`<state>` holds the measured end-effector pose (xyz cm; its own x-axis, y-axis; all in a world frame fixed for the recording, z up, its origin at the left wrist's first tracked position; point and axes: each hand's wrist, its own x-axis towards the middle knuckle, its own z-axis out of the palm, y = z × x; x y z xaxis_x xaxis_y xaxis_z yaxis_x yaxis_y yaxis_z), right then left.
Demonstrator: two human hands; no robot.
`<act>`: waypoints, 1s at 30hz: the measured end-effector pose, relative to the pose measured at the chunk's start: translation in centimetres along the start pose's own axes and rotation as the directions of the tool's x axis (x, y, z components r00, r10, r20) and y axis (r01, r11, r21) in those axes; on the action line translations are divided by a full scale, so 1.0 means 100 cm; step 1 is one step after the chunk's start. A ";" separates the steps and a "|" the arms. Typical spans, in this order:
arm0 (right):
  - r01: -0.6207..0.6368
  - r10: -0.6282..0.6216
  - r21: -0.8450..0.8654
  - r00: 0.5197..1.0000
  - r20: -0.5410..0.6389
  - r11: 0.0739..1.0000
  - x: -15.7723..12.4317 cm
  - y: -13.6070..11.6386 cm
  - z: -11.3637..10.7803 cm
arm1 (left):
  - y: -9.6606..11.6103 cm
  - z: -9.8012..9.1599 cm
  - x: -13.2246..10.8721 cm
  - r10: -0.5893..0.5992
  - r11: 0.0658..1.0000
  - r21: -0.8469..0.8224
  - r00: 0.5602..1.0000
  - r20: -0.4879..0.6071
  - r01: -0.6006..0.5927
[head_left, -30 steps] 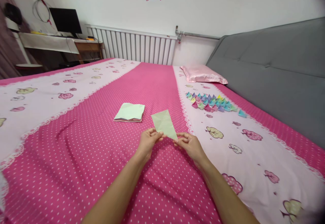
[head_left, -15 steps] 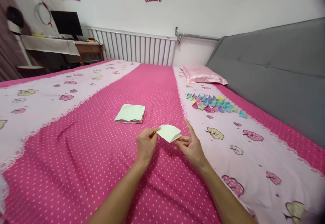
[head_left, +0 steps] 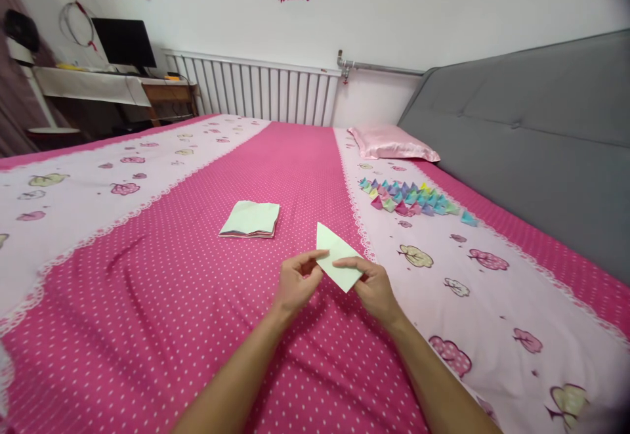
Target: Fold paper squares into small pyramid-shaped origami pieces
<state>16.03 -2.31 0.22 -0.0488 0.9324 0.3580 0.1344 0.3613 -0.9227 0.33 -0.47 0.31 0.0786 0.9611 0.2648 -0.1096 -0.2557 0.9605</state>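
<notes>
A pale green sheet of paper (head_left: 339, 257), folded into a roughly triangular shape, is held above the bed between my two hands. My left hand (head_left: 299, 281) pinches its left edge, index finger on top. On the right side, my right hand (head_left: 377, 289) grips it with the index finger lying across its face and the other fingers behind, partly hidden. Farther off to the left, a stack of square paper (head_left: 250, 218) with a pale green top sheet lies on the bedspread. Several small folded paper pieces (head_left: 408, 196) in many colours stand in rows at the right.
A pink dotted bedspread (head_left: 172, 309) with wrinkles lies under everything. A pink pillow (head_left: 391, 143) rests near the grey headboard (head_left: 516, 112). Behind the bed are a white radiator (head_left: 256, 89), and a desk (head_left: 93, 86) with a monitor (head_left: 125, 42).
The pale green paper has turned, its point now upward, and shifted slightly right. My right index finger, raised before, now lies on the paper. My left hand moved a little right.
</notes>
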 end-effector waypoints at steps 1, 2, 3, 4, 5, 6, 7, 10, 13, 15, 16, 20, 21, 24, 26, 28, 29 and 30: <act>-0.007 0.007 -0.006 1.000 0.003 1.000 0.000 -0.001 0.000 | 0.002 0.001 0.001 -0.081 0.992 -0.092 0.996 0.023 0.082; -0.011 0.011 -0.015 1.000 0.013 1.000 0.000 -0.002 0.000 | 0.004 0.001 0.002 -0.148 0.975 -0.162 0.988 0.034 0.152; -0.014 0.015 -0.024 0.999 0.028 1.000 0.000 -0.002 0.000 | 0.006 0.001 0.002 -0.202 0.957 -0.206 0.979 0.036 0.205; -0.016 0.017 -0.034 0.999 0.045 0.999 -0.001 -0.003 0.000 | 0.007 0.001 0.003 -0.242 0.942 -0.230 0.970 0.035 0.244; -0.015 0.018 -0.044 0.998 0.061 0.999 -0.001 -0.003 0.000 | 0.007 0.000 0.003 -0.270 0.932 -0.241 0.962 0.033 0.270; -0.012 0.015 -0.050 0.997 0.070 0.999 -0.001 -0.003 0.001 | 0.007 0.000 0.003 -0.285 0.927 -0.245 0.958 0.032 0.284; -0.005 0.009 -0.051 0.998 0.069 0.999 0.000 -0.003 0.001 | 0.006 -0.001 0.004 -0.295 0.924 -0.246 0.955 0.037 0.295; 0.019 -0.017 -0.041 0.999 0.045 0.999 0.001 -0.002 0.000 | 0.004 -0.004 0.004 -0.303 0.914 -0.263 0.951 0.059 0.308; 0.017 -0.014 -0.039 0.998 0.054 0.999 0.003 -0.003 -0.004 | 0.005 -0.004 0.005 -0.311 0.908 -0.271 0.947 0.077 0.320; -0.004 0.007 -0.046 0.998 0.068 0.999 0.003 -0.004 -0.006 | 0.007 -0.004 0.005 -0.320 0.903 -0.270 0.943 0.092 0.333; -0.015 0.019 -0.050 0.997 0.073 0.999 0.004 -0.004 -0.007 | 0.009 -0.004 0.005 -0.324 0.902 -0.269 0.941 0.100 0.339; -0.028 0.035 -0.085 0.997 0.071 0.996 0.004 -0.004 -0.009 | 0.011 -0.002 0.005 -0.324 0.899 -0.274 0.940 0.110 0.342; -0.029 0.036 -0.094 0.997 0.068 0.995 0.004 -0.004 -0.009 | 0.011 -0.002 0.005 -0.325 0.898 -0.277 0.939 0.110 0.343; -0.049 0.055 -0.105 0.997 0.051 0.993 0.004 -0.005 -0.010 | 0.012 -0.001 0.005 -0.332 0.895 -0.277 0.937 0.112 0.350; -0.065 0.069 -0.098 0.997 0.039 0.993 0.004 -0.006 -0.010 | 0.014 -0.001 0.005 -0.336 0.897 -0.262 0.935 0.113 0.355; -0.068 0.070 -0.093 0.997 0.026 0.993 0.004 -0.006 -0.010 | 0.016 -0.001 0.005 -0.336 0.901 -0.250 0.935 0.112 0.354; -0.067 0.069 -0.098 0.998 0.012 0.993 0.004 -0.006 -0.010 | 0.016 -0.001 0.005 -0.335 0.902 -0.247 0.935 0.111 0.353; -0.069 0.070 -0.108 0.998 -0.003 0.992 0.004 -0.006 -0.011 | 0.016 -0.001 0.005 -0.335 0.902 -0.247 0.936 0.113 0.353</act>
<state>16.97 -2.18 1.09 -0.0362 0.9553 0.2935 0.2435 0.2932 -0.9245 0.09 -0.37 2.02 0.2220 0.9729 -0.0642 -0.3161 0.1341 0.9392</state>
